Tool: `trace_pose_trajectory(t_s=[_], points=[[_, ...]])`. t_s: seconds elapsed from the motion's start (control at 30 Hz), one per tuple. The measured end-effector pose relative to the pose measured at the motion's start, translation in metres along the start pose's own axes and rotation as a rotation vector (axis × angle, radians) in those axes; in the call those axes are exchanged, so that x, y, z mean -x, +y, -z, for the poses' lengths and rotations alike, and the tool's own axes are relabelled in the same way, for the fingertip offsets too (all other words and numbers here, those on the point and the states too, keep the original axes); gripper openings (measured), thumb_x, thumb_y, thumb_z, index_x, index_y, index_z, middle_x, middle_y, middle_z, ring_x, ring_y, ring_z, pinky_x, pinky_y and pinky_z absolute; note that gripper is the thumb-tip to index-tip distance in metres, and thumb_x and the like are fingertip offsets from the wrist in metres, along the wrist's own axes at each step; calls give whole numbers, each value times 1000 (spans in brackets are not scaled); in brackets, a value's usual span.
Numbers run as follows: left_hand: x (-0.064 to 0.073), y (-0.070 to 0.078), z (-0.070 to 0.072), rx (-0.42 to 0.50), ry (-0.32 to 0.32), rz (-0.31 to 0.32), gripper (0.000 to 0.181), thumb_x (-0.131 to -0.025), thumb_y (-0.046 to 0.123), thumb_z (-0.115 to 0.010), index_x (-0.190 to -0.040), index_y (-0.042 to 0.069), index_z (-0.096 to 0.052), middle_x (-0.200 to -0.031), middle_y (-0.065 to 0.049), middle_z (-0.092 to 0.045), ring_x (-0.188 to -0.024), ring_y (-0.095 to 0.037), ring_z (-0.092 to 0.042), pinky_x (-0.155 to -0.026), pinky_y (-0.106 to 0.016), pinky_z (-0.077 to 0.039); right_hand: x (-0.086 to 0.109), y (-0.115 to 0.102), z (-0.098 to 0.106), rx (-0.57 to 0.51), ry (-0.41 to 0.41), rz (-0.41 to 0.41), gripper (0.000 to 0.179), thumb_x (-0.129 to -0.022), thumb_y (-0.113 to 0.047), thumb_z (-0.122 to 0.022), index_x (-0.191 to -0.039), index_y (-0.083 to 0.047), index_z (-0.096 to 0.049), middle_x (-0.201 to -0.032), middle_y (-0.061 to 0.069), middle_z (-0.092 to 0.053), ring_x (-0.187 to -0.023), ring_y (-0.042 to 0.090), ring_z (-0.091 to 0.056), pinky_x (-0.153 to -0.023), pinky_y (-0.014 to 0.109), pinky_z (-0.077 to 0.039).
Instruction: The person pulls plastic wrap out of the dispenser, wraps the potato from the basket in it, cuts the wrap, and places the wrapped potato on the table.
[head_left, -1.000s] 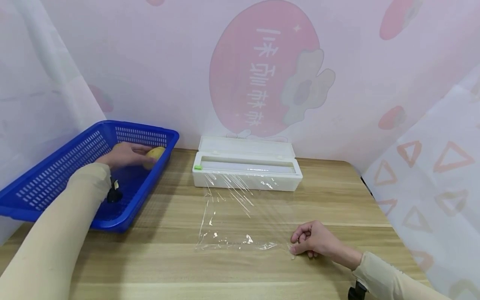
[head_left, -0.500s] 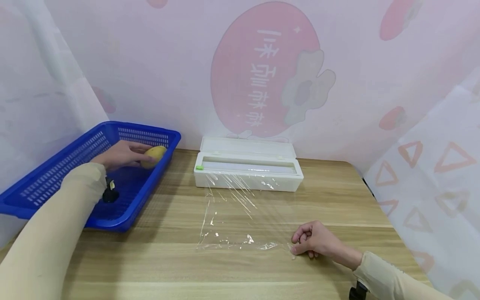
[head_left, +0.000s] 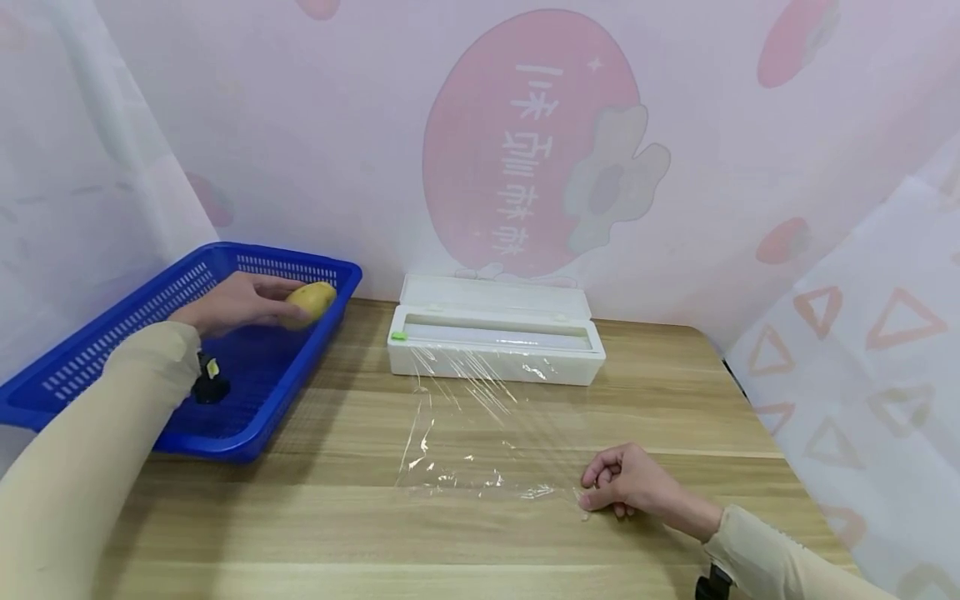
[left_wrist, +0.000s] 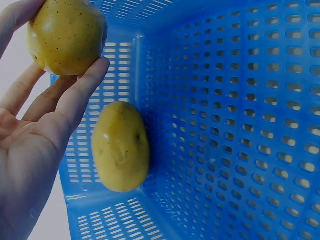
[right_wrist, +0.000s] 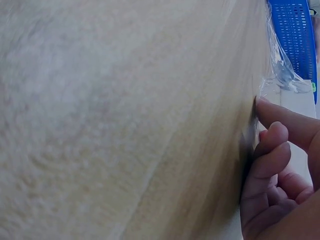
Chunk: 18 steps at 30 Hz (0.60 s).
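Observation:
My left hand (head_left: 234, 303) grips a yellow potato (head_left: 315, 302) between thumb and fingers, inside the far end of the blue basket (head_left: 303, 379). In the left wrist view this speckled potato (left_wrist: 67, 37) is held up at the fingertips. A second potato (left_wrist: 121, 150) lies in the basket below it. My right hand (head_left: 636, 483), low over the table, pinches the near right corner of a clear sheet of cling film (head_left: 465, 454). The sheet runs back over the wood to a white cling film box (head_left: 495, 365) with its lid raised.
A green slider (head_left: 399, 336) sits at the left of the box's front edge. Behind the wooden table (head_left: 420, 550) hangs a pink printed cloth (head_left: 360, 150), and more cloth covers both sides. The basket stands at the table's left.
My left hand has lifted the potato slightly off the basket's floor and drawn a little to the left. The right hand keeps its place at the film's corner.

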<state>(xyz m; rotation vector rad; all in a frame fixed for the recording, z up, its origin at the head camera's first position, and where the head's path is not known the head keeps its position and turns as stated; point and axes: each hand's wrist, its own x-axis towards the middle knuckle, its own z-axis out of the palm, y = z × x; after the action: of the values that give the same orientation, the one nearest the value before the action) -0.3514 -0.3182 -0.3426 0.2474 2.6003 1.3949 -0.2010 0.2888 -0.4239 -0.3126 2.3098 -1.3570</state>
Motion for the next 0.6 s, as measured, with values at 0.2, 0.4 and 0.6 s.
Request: trace_pose_trajectory(t_s=[0.2, 0.4, 0.6], points=[[10, 11, 7, -86, 32, -44, 74, -83, 39, -80, -145, 14, -50, -140, -16, -51, -118, -28, -54, -85, -35, -53, -2, -1, 1, 4, -7, 6, 28, -72, -12, -88, -85, 0, -68, -56, 1, -53, -43, 10, -46, -40, 21, -37], [22, 32, 12, -124, 72, -65, 67, -87, 43, -75, -146, 24, -49, -138, -8, -55, -113, -19, -56, -83, -31, -50, -1, -1, 0, 12, -12, 4, 28, -72, -13, -88, -86, 1, -68, -56, 0, -53, -42, 10, -46, -39, 20, -37], [32, 83, 3, -9, 110, -153, 65, -88, 33, -76, -146, 24, -49, -130, -2, -62, -109, -13, -61, -82, -27, -52, 1, 1, 3, 10, -14, 6, 27, -73, -12, -88, -86, 1, -68, -57, 0, -54, -42, 10, -46, -39, 20, -37]])
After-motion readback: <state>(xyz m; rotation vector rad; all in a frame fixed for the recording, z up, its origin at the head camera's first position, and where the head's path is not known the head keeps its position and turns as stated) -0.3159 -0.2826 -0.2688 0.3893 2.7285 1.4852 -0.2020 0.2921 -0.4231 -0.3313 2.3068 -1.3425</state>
